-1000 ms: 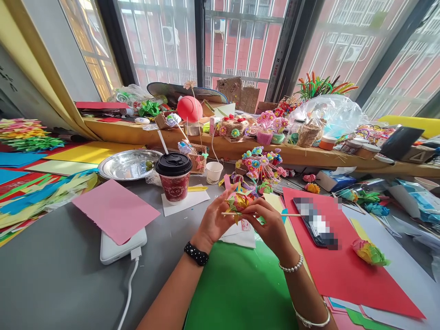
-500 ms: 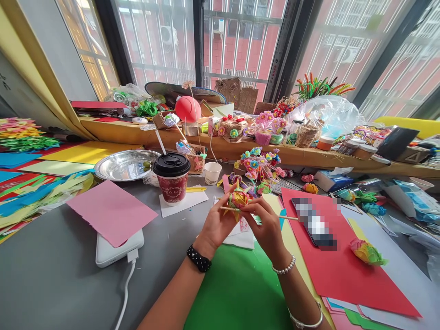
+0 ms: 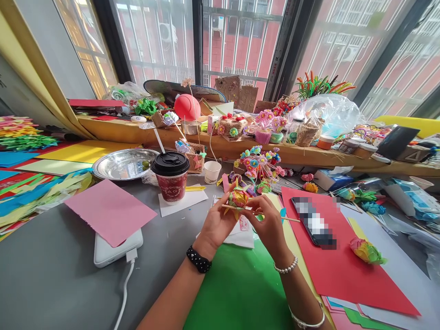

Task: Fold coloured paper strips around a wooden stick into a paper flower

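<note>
Between my hands is a paper flower (image 3: 238, 198) with yellow, pink and green petals. My left hand (image 3: 217, 220) is closed round its left side and underside. A thin wooden stick (image 3: 290, 219) lies across the front of the flower and sticks out to the right. The fingers of my right hand (image 3: 268, 220) pinch this stick close to the flower. Both hands are raised above the green sheet (image 3: 237, 284). Some fingertips are hidden behind the flower. A second paper flower (image 3: 367, 250) rests on the red sheet (image 3: 360, 275) to the right.
A lidded coffee cup (image 3: 170, 178) stands left of my hands, with a metal plate (image 3: 103, 166) behind it. Pink paper (image 3: 110, 211) covers part of a white power bank (image 3: 118, 253). A phone (image 3: 311, 220) lies on the red sheet. Crafted flowers (image 3: 259, 165) crowd the back.
The flower has turned slightly, its opening facing more towards me. My right hand and the stick have shifted a little right and down. Both hands keep their hold.
</note>
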Motion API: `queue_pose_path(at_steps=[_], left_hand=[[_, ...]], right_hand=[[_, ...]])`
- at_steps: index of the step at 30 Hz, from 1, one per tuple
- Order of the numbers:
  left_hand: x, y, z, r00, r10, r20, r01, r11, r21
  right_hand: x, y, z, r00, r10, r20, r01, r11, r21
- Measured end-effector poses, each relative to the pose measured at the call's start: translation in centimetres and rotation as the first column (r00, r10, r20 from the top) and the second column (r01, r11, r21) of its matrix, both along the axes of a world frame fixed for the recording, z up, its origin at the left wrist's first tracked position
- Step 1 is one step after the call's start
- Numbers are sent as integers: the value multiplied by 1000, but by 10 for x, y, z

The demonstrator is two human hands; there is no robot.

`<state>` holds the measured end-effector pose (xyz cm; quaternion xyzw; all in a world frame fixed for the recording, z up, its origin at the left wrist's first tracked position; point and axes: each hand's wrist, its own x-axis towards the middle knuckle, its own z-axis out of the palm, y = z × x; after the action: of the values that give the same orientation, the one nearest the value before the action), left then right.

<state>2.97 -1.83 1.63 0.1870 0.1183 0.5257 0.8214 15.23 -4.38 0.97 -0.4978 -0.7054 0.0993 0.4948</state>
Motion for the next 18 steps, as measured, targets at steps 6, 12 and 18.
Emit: queue_pose_path(at_steps=[6, 12, 18], left_hand=[[-1, 1, -1, 1000, 6, -3, -6, 1000, 23], [-2, 1, -1, 997, 36, -70, -38, 999, -21], [-3, 3, -5, 998, 27, -54, -29, 999, -34]], right_hand=[[2, 1, -3, 995, 23, 98, -15, 997, -77], [6, -2, 2, 995, 55, 84, -52, 998, -40], [11, -2, 3, 998, 54, 14, -53, 997, -49]])
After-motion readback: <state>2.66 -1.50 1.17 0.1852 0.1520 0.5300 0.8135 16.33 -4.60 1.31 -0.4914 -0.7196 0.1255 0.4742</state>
